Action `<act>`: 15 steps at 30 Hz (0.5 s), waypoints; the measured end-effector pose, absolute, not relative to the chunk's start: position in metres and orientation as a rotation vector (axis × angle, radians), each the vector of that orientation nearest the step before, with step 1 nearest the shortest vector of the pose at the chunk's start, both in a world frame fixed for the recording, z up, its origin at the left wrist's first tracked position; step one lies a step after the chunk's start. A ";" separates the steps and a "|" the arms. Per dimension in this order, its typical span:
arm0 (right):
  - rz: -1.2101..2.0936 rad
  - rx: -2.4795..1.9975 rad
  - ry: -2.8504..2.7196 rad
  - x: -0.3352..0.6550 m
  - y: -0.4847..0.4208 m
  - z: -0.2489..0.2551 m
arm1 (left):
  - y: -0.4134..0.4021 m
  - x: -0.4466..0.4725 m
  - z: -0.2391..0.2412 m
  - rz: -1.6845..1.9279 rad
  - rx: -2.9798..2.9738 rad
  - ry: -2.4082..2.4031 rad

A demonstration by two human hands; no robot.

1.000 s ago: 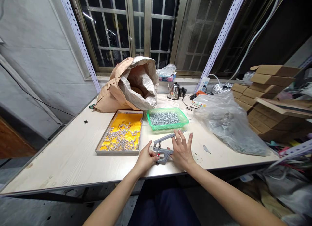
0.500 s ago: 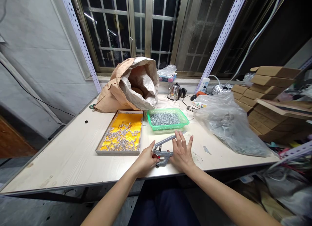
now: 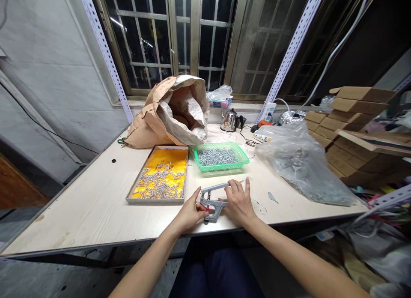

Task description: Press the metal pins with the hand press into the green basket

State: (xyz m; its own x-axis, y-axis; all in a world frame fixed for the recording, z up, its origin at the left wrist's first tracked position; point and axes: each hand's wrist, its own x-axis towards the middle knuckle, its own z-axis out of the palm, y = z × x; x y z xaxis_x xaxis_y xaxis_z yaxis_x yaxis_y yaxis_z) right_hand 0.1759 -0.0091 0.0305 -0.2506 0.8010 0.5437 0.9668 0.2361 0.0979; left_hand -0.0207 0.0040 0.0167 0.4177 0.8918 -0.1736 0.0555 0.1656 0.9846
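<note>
Grey snap fastener pliers [image 3: 215, 207], with a coil spring and a red piece in the jaw, are held over the table's front edge. My right hand [image 3: 238, 204] wraps round the two handles, its index finger raised. Its palm side is hidden. At the jaw end, my left hand [image 3: 192, 210] has thumb and fingers closed by the red piece; whatever small thing they pinch is too small to make out. Behind the pliers sits a green basket [image 3: 221, 167] filled with small metal pieces [image 3: 216, 156]. To its left lies a shallow box [image 3: 155, 201] with small spring-like metal pieces [image 3: 162, 186] on yellow material.
A large paper sack [image 3: 147, 122] lies open at the back of the table [image 3: 96, 204]. A kettle [image 3: 229, 120] stands behind the basket. On the right are a clear plastic bag [image 3: 302, 165], stacked cardboard boxes [image 3: 349, 139] and a small grey scrap [image 3: 272, 198].
The upper handle has come down towards the lower one as my right hand squeezes. The jaw end has shifted slightly left and down. My left hand stays at the jaw.
</note>
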 end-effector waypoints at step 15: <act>-0.345 -1.762 -2.523 0.187 0.035 0.034 | 0.005 -0.018 0.025 0.911 1.352 1.357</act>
State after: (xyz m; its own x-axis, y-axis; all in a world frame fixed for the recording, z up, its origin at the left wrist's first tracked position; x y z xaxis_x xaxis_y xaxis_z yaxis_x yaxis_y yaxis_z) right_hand 0.1872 0.0351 0.0343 -0.3518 0.9217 0.1636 0.9318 0.3280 0.1557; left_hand -0.0176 0.0050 0.0249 0.0960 0.9870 -0.1286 0.2545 0.1005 0.9618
